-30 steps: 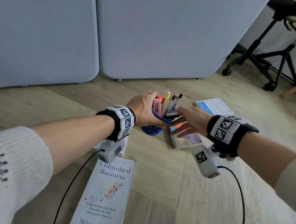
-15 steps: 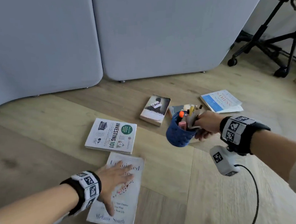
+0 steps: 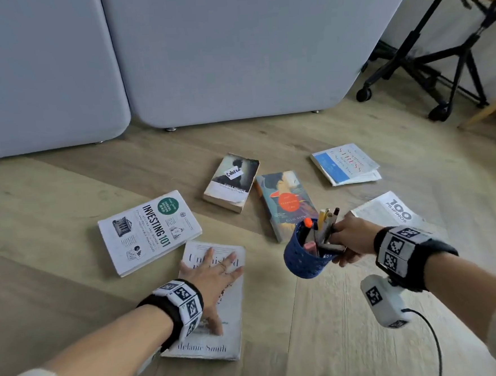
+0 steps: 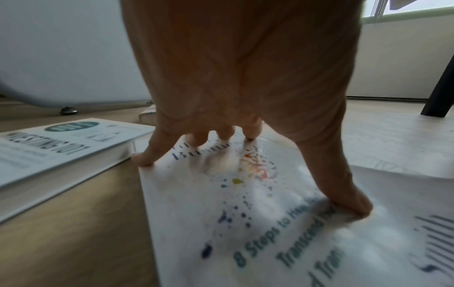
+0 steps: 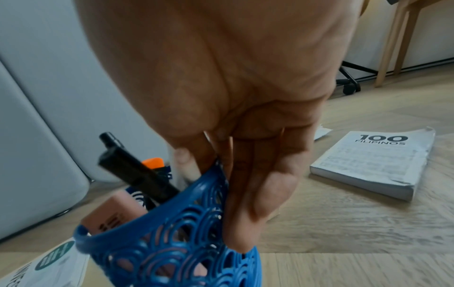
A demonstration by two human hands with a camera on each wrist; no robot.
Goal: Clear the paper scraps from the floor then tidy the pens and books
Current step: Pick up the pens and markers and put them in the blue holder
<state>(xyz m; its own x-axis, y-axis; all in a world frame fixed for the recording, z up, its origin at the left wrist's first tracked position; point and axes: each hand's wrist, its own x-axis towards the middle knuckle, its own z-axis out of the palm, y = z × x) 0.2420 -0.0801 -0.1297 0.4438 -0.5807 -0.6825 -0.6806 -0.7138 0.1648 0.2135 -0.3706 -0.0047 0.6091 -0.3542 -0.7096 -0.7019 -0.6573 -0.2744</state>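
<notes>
My right hand (image 3: 351, 240) grips the rim of a blue lattice pen cup (image 3: 304, 257) and holds it tilted above the floor; its fingers reach inside the rim in the right wrist view, where the pen cup (image 5: 176, 236) carries a black pen (image 5: 137, 174), an orange-capped marker and a pink eraser. My left hand (image 3: 212, 275) lies spread on the white book "Unfinished Business" (image 3: 219, 336), fingertips (image 4: 145, 161) pressing its cover (image 4: 245, 223). Several other books lie around: "Investing 101" (image 3: 147, 230), a dark paperback (image 3: 231, 181), a colourful novel (image 3: 286, 202), a blue-white book (image 3: 345, 163) and "100 Filipinos" (image 3: 389, 210).
Grey padded panels (image 3: 202, 53) stand along the back on small feet. A black wheeled chair base (image 3: 426, 66) and a wooden leg (image 3: 488, 109) are at the far right. Bare wooden floor (image 3: 339, 343) lies in front of me. No paper scraps show.
The left hand let go of the pen cup and came down flat onto "Unfinished Business". The right hand took the cup by its rim and carries it back towards me.
</notes>
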